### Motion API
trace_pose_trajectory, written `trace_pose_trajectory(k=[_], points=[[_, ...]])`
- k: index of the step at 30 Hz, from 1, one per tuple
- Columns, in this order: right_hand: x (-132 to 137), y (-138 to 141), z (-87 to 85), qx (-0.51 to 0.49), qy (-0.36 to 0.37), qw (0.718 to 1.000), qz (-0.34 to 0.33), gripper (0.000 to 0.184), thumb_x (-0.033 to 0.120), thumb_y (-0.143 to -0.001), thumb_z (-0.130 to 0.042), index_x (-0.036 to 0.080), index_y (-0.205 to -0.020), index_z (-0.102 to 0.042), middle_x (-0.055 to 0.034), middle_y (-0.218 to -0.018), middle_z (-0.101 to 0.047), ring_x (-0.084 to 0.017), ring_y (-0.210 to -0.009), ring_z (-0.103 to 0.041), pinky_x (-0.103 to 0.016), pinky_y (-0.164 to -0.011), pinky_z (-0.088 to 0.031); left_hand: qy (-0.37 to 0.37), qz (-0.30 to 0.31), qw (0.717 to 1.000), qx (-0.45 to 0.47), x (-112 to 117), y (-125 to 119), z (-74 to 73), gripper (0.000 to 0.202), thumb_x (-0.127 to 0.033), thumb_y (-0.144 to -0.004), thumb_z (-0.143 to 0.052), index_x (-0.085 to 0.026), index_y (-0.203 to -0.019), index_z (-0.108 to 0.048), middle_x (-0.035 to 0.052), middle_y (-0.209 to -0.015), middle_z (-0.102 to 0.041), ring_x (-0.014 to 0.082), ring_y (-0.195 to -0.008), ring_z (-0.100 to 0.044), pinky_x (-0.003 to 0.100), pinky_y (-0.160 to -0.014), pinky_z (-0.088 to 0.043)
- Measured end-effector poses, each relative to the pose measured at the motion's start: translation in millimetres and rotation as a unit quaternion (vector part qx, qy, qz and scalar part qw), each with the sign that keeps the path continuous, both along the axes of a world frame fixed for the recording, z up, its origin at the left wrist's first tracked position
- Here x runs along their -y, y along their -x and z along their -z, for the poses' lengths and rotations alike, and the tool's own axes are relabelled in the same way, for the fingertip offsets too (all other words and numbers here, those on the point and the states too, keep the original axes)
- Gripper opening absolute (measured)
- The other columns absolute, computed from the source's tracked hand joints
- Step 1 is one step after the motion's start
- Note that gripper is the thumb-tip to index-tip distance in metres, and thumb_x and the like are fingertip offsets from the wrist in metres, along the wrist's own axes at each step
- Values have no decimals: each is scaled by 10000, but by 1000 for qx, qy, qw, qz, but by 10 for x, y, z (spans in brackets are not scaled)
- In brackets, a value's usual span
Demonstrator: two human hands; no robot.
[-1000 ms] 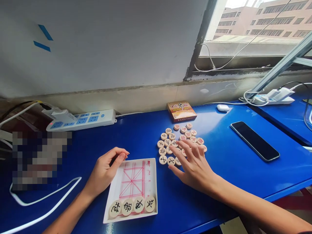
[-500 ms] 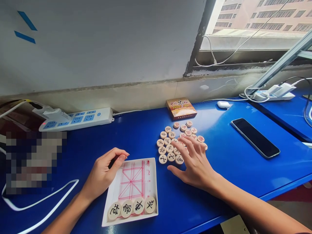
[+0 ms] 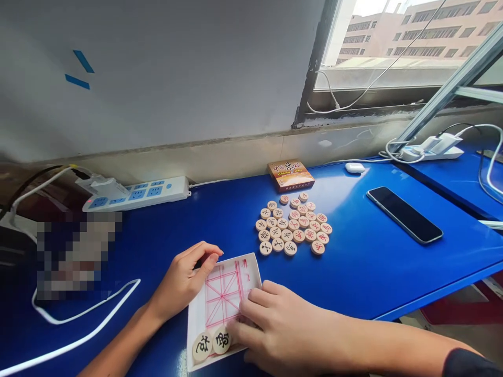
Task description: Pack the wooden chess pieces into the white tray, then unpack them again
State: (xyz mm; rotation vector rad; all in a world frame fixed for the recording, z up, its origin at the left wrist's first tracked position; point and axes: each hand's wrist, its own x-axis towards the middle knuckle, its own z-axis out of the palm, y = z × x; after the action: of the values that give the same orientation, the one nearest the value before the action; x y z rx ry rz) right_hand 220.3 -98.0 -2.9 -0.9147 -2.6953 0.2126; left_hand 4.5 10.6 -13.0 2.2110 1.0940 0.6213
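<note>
Resting my right hand (image 3: 279,330) across the near corner of the tray (image 3: 245,260), I keep the fingers (image 3: 251,309) curled and close together, on or just above the paper. The hand covers that corner, so I cannot tell whether they are clamped on anything. Just beside them, at the near end of the tray, lie two round wooden chess pieces (image 3: 221,340) with black characters.

Half a second ago this hand was spread over the pile at the back, and four pieces showed in the tray. Now it has moved off the pile and onto the tray, and only two show. Any others are hidden beneath my palm, if they are there at all.

My left hand (image 3: 183,277) sits at the tray's far left edge, its fingers loosely curled together, with nothing visibly held. The tray's red printed grid shows between my hands.

Beyond the tray, a loose pile of matching pieces (image 3: 293,225) with red and black characters lies on the blue tabletop (image 3: 393,272), well apart from both hands. Behind it stands a small chess box (image 3: 291,175), with an earbud case (image 3: 354,167) and a phone (image 3: 404,214) off to the right, and a power strip (image 3: 135,193) to the left.
</note>
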Motion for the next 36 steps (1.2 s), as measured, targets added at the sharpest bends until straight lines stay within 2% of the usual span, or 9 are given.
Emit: trace_pose_trajectory(k=[8,12,17,21,24,27,31,34,36], points=[[23,-166,-123,-30,89,995,-44,278,289,-937,-507,247,-1212,-517,10,-967,-583,-136,-847,-478,-279,-732,-349,-3,23,999,-27,9,46,10,238,-375,-939,-450,-221,-939,-630,1,-881,-642,160,-804,-592,248,-713,-450],[75,-177,-97,-86,105,990,-28,217,273,-972,-447,250,-1142,-581,2,-961,-591,-132,-879,-486,-255,-748,-376,-27,-15,998,-48,20,32,18,248,-411,-923,-466,-233,-907,-638,-7,-827,-653,169,-738,-582,268,-702,-442],[129,-176,-57,-153,189,970,16,283,228,-909,-563,257,-1189,-586,-15,-951,-574,-116,-894,-512,-194,-778,-420,10,-17,999,-39,20,56,29,264,-432,-924,-466,-228,-919,-633,-13,-780,-640,131,-566,-525,228,-541,-423],[157,-179,-46,-171,237,956,34,284,230,-911,-559,291,-1186,-593,-21,-1012,-572,-114,-970,-532,-176,-827,-439,27,-5,999,-42,17,81,49,266,-432,-928,-464,-233,-957,-638,-9,-845,-666,129,-593,-555,213,-541,-433],[185,-157,20,-188,269,943,55,264,202,-923,-523,281,-1165,-595,-22,-1024,-561,-87,-932,-556,-130,-787,-455,26,-2,999,-42,11,85,49,252,-420,-929,-469,-237,-959,-640,-12,-878,-672,127,-627,-578,203,-560,-444],[213,-151,52,-197,244,948,60,285,212,-918,-531,313,-1180,-575,-12,-1008,-553,-86,-896,-557,-129,-738,-461,21,3,999,-43,8,80,32,243,-412,-928,-473,-238,-947,-641,-14,-874,-671,124,-627,-580,200,-564,-446],[181,-251,-116,-176,178,963,94,314,181,-916,-504,270,-1216,-527,-30,-1021,-564,-111,-900,-553,-169,-742,-481,28,4,998,-48,4,73,17,276,-429,-929,-454,-228,-944,-644,1,-853,-669,136,-623,-577,207,-543,-444],[56,-346,-230,-90,109,974,175,352,98,-893,-445,196,-1229,-493,-75,-1051,-566,-157,-926,-547,-261,-785,-498,24,0,998,-53,-2,75,29,283,-436,-925,-457,-228,-948,-648,3,-854,-670,134,-604,-567,210,-541,-441],[-44,-383,-216,-22,58,977,202,350,106,-877,-471,172,-1220,-491,-86,-1029,-570,-191,-906,-541,-327,-766,-496,17,-1,999,-50,-7,77,38,271,-437,-919,-473,-234,-945,-651,-5,-850,-671,127,-590,-564,206,-539,-438]])
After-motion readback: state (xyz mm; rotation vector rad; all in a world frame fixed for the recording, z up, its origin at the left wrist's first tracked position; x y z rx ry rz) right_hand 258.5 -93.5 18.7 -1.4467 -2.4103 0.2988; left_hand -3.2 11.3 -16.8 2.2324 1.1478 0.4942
